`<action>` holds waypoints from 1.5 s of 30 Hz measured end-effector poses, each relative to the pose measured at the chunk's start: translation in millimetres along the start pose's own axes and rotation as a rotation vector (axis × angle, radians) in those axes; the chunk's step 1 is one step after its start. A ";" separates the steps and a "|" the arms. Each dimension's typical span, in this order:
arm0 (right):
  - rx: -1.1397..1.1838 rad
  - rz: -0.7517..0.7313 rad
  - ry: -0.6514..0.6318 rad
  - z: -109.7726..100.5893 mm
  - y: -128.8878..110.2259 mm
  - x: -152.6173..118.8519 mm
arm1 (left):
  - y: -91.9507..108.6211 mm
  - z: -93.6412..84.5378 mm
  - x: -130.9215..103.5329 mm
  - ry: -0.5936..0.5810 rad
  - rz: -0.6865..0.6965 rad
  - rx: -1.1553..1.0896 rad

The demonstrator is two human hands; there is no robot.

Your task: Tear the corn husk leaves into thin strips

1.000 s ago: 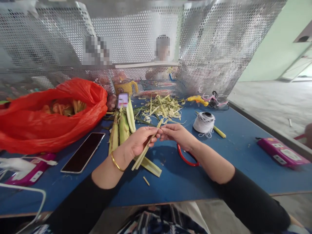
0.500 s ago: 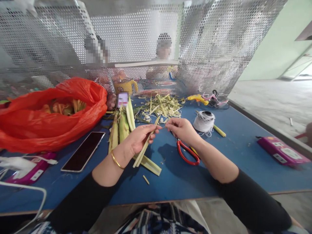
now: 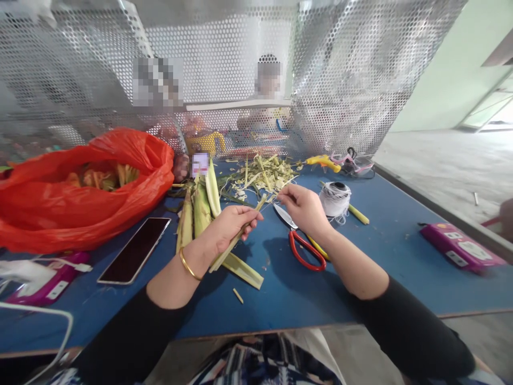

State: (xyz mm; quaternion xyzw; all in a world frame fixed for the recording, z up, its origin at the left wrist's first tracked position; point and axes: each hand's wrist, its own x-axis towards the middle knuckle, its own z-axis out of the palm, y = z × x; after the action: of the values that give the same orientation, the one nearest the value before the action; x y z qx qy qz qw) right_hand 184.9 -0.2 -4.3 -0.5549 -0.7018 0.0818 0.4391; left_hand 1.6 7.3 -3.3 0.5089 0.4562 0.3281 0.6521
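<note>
My left hand (image 3: 234, 227), with a gold bangle at the wrist, is closed around narrow pale green plant strips (image 3: 225, 255) that slant up past the fingertips. My right hand (image 3: 302, 206) pinches a thin pale strand just right of the strips' upper end; whether it is thread or plant fibre I cannot tell. Red-handled scissors (image 3: 306, 250) lie under and beside my right hand, blades partly open. Behind that wrist stands a spool of white thread (image 3: 335, 200). Below my left hand, a wide flat piece of stalk (image 3: 246, 271) rests on the blue table (image 3: 276, 307).
Thick green stalks (image 3: 201, 206) lie left of my hands, with a heap of shredded strips (image 3: 267, 174) behind. To the left are a phone (image 3: 135, 251) and a red plastic bag (image 3: 148, 160). A yellow glue gun (image 3: 324, 162) and purple box (image 3: 460, 246) sit right. Perforated sheeting (image 3: 340, 69) stands behind.
My right hand has shifted slightly up and right, away from my left, uncovering the scissor blades. The strips in my left hand have tilted, their lower ends swinging left.
</note>
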 end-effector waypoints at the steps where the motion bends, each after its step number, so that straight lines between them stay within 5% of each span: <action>1: -0.024 -0.044 0.016 -0.3 -0.8 -1.0 | -1.2 -0.4 1.0 0.019 0.026 0.047; 8: -0.342 -0.440 -0.115 -2.5 -6.8 -11.3 | -8.1 -4.7 3.5 -0.019 0.286 0.620; 11: -0.269 -0.424 -0.201 -0.7 -2.3 -8.3 | -6.1 -3.3 -1.1 -0.199 0.363 0.793; 14: -0.058 -0.254 -0.232 1.8 6.0 -1.2 | -1.5 -3.2 -5.0 -0.298 0.397 0.764; 19: 0.101 0.005 -0.262 7.3 11.7 2.3 | 2.5 -9.5 -1.3 -0.082 0.401 0.509; 22: 0.073 -0.139 -0.272 11.0 3.9 -4.8 | 1.7 -13.6 3.9 0.123 0.453 0.505; 25: 0.043 -0.371 -0.269 12.3 -6.0 -13.9 | -0.7 -13.3 5.0 0.259 0.499 0.773; 27: 0.009 -0.488 -0.243 11.0 -9.9 -17.3 | -3.5 -10.3 3.1 0.243 0.525 1.043; 30: -0.056 -0.538 -0.233 6.7 -8.5 -15.1 | -6.7 -5.6 -1.3 0.056 0.560 1.322; 33: -0.001 -0.441 -0.294 3.7 1.2 -6.9 | -3.4 -5.5 -4.5 -0.230 0.601 1.227; 35: 0.101 -0.333 -0.334 4.1 8.8 -1.7 | 1.3 -7.6 -4.9 -0.287 0.578 1.020; 40: 0.250 -0.135 -0.339 10.8 10.0 -2.7 | 2.9 -11.3 0.7 0.032 0.461 0.598; 45: 0.227 -0.386 -0.185 18.4 -8.3 -17.5 | -5.9 -12.3 8.8 0.100 0.398 0.493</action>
State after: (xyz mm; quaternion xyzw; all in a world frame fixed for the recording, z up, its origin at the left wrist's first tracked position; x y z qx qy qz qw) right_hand 165.9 -11.3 -19.6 -0.3479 -0.8184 0.1249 0.4400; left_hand -6.8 18.0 -12.1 0.7142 0.4450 0.3534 0.4087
